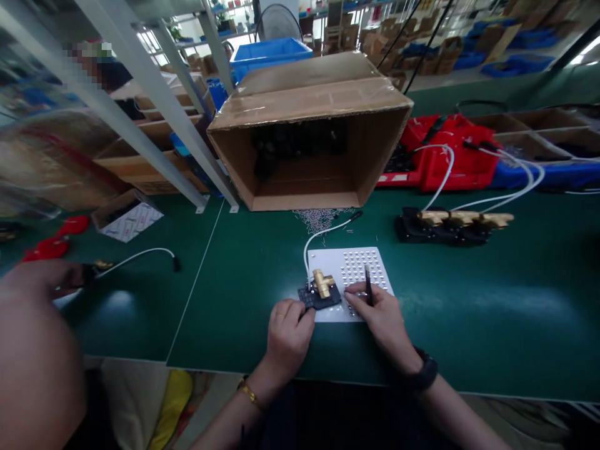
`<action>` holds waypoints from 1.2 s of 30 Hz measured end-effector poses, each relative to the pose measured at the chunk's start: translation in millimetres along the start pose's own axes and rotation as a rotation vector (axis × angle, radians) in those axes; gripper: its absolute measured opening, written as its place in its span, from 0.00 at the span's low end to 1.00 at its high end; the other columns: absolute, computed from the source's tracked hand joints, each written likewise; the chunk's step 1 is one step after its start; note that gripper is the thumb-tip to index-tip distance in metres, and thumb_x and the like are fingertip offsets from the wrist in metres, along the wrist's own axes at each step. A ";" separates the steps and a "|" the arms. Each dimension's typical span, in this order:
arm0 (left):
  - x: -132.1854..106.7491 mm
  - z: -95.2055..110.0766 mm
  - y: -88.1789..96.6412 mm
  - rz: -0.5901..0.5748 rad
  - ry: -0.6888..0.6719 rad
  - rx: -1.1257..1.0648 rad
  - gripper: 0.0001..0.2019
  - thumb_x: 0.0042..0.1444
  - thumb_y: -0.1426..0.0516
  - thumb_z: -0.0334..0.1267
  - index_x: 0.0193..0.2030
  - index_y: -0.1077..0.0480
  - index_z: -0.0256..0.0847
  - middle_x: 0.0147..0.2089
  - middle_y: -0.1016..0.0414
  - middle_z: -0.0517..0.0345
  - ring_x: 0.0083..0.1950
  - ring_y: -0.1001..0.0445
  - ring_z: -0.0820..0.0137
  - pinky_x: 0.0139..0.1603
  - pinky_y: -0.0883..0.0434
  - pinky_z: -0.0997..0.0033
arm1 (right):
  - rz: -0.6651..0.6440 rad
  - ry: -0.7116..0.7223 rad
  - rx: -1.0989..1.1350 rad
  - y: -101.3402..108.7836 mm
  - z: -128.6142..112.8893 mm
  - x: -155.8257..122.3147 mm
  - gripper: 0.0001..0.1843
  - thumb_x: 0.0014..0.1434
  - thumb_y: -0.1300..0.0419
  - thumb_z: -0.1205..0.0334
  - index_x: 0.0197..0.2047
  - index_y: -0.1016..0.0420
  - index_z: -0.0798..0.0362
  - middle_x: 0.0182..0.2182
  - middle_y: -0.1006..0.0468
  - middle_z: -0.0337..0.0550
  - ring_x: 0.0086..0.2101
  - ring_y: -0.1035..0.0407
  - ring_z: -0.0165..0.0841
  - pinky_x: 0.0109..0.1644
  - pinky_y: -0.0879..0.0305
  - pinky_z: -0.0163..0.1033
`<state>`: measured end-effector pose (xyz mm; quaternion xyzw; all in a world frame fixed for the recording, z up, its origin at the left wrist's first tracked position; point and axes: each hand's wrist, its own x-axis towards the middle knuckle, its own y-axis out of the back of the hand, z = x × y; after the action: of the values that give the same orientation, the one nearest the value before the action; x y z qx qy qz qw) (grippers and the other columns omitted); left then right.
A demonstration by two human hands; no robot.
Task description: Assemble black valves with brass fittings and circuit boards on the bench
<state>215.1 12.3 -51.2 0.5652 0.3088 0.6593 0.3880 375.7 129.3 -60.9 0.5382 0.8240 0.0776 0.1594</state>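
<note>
My left hand [288,334] is closed, thumb and fingers pinching the near left edge of a flat black plate [307,299]. On that plate sits a brass tee fitting [323,284], and a white cable [307,250] with a black end curves away from it. The plate rests on a white sheet [323,256] dotted with rows of small shiny metal pieces [359,262]. Just right of the plate, my right hand [382,319] bends over the sheet, a slim dark tool [368,281] upright between its fingers. Its thumb and forefinger meet near the small pieces; whether they pinch one is unclear.
Behind the sheet, small screws [316,220] lie before an open cardboard box [309,187]. Several brass fittings on black bases [457,226] stand right, with red bins [462,165] behind. At left, a co-worker's hand [51,278] holds a similar cabled part; metal posts [178,119] rise nearby.
</note>
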 end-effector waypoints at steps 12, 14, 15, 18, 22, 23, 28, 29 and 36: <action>4.7 1.8 -4.4 -0.036 0.142 -0.017 0.07 0.55 0.44 0.36 0.28 0.29 0.39 0.25 0.33 0.58 0.33 0.36 0.69 0.38 0.40 0.66 | -0.074 0.485 -0.327 -5.7 -0.2 -9.6 0.06 0.57 0.50 0.68 0.32 0.32 0.52 0.30 0.26 0.44 0.32 0.31 0.34 0.37 0.35 0.37; 5.1 1.5 -6.6 -0.017 0.205 -0.036 0.08 0.55 0.43 0.37 0.27 0.29 0.39 0.26 0.32 0.57 0.33 0.36 0.69 0.38 0.41 0.66 | -0.127 0.563 -0.409 -5.6 -1.0 -8.3 0.09 0.56 0.52 0.71 0.33 0.32 0.53 0.32 0.27 0.45 0.34 0.31 0.34 0.38 0.34 0.38; 4.4 1.5 -7.9 -0.014 0.240 -0.057 0.08 0.55 0.43 0.37 0.26 0.30 0.39 0.26 0.32 0.57 0.33 0.36 0.69 0.38 0.41 0.66 | -0.146 0.583 -0.442 -5.5 -1.0 -8.1 0.09 0.56 0.52 0.73 0.33 0.33 0.53 0.32 0.27 0.45 0.34 0.31 0.34 0.38 0.33 0.38; -0.7 1.9 -11.1 -0.030 0.335 -0.150 0.08 0.54 0.42 0.36 0.25 0.31 0.39 0.26 0.32 0.58 0.33 0.36 0.69 0.39 0.41 0.66 | -0.183 0.608 -0.503 -3.7 2.1 -10.7 0.11 0.58 0.53 0.73 0.35 0.31 0.54 0.34 0.27 0.47 0.36 0.30 0.35 0.40 0.31 0.39; -1.5 -7.3 -6.2 0.069 0.607 -0.353 0.09 0.50 0.40 0.39 0.27 0.37 0.40 0.30 0.35 0.60 0.34 0.35 0.70 0.38 0.38 0.68 | -0.192 0.628 -0.540 6.5 9.0 -18.1 0.13 0.60 0.52 0.70 0.43 0.28 0.53 0.43 0.26 0.48 0.42 0.30 0.36 0.45 0.30 0.42; 3.2 -13.6 -3.3 0.120 0.712 -0.424 0.09 0.51 0.41 0.40 0.31 0.38 0.40 0.32 0.35 0.59 0.35 0.35 0.70 0.38 0.37 0.69 | -0.183 0.623 -0.547 9.4 8.2 -18.7 0.14 0.60 0.51 0.69 0.46 0.29 0.52 0.46 0.27 0.48 0.44 0.30 0.37 0.45 0.30 0.42; 67.9 -53.0 4.9 -0.069 0.984 -1.034 0.16 0.56 0.47 0.46 0.47 0.38 0.38 0.41 0.28 0.52 0.40 0.30 0.71 0.42 0.35 0.69 | -0.223 0.521 -0.658 6.8 -18.5 -4.2 0.41 0.50 0.37 0.63 0.64 0.52 0.53 0.57 0.38 0.53 0.53 0.38 0.45 0.49 0.32 0.48; 84.7 -56.8 3.7 -0.187 0.990 -1.183 0.18 0.54 0.45 0.46 0.47 0.38 0.37 0.40 0.27 0.51 0.41 0.29 0.70 0.43 0.35 0.69 | -0.265 0.503 -0.693 2.8 -25.2 0.4 0.44 0.49 0.36 0.63 0.64 0.54 0.52 0.57 0.38 0.53 0.51 0.36 0.45 0.49 0.32 0.48; 149.0 -20.6 6.2 -0.326 0.791 -1.470 0.16 0.54 0.45 0.40 0.46 0.31 0.31 0.18 0.40 0.67 0.22 0.37 0.78 0.28 0.38 0.77 | -0.288 0.450 -0.717 -9.0 -43.6 8.7 0.27 0.49 0.38 0.67 0.52 0.39 0.54 0.45 0.29 0.48 0.41 0.30 0.42 0.40 0.32 0.43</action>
<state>184.9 138.0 25.9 -0.1543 -0.0077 0.7772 0.6101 349.6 135.5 -24.4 0.2984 0.8258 0.4503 0.1620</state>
